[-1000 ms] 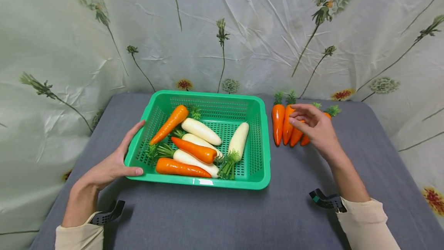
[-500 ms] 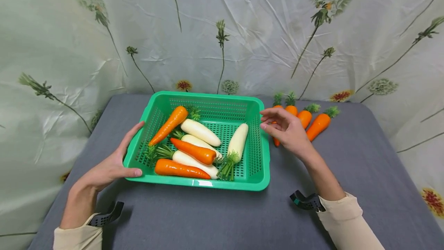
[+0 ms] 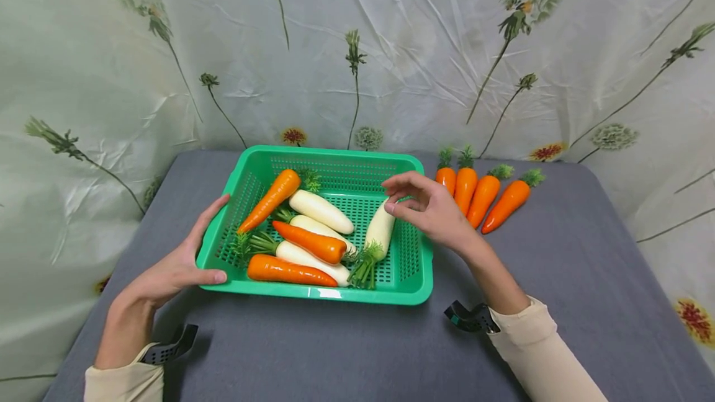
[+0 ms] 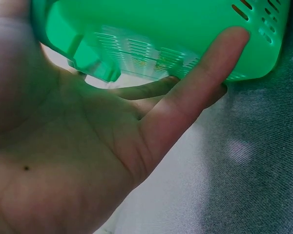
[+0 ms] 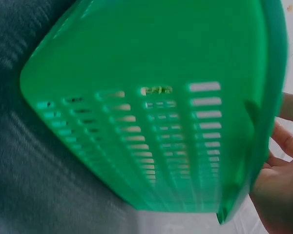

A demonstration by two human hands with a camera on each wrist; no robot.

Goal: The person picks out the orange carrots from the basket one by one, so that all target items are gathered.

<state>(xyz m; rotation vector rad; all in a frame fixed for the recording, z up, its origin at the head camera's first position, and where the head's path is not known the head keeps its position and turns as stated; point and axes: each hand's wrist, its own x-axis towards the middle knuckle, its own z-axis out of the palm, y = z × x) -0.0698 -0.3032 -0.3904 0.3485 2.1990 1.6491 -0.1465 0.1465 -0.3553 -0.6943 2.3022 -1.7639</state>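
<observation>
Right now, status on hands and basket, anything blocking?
Left hand touches left end of basket. Right hand above rightmost white radish, contact unclear. Basket upright; right rim beneath that hand might snag.

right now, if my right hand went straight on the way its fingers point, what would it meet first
Probably the white radish on the right in the basket. How high the right hand is above it is unclear, so it might pass over.

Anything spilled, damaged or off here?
Nothing looks spilled or damaged. Mildly odd: in the head view, the rightmost white radish in the green basket slants opposite to the other three radishes. Four carrots lie outside, fanned.
</observation>
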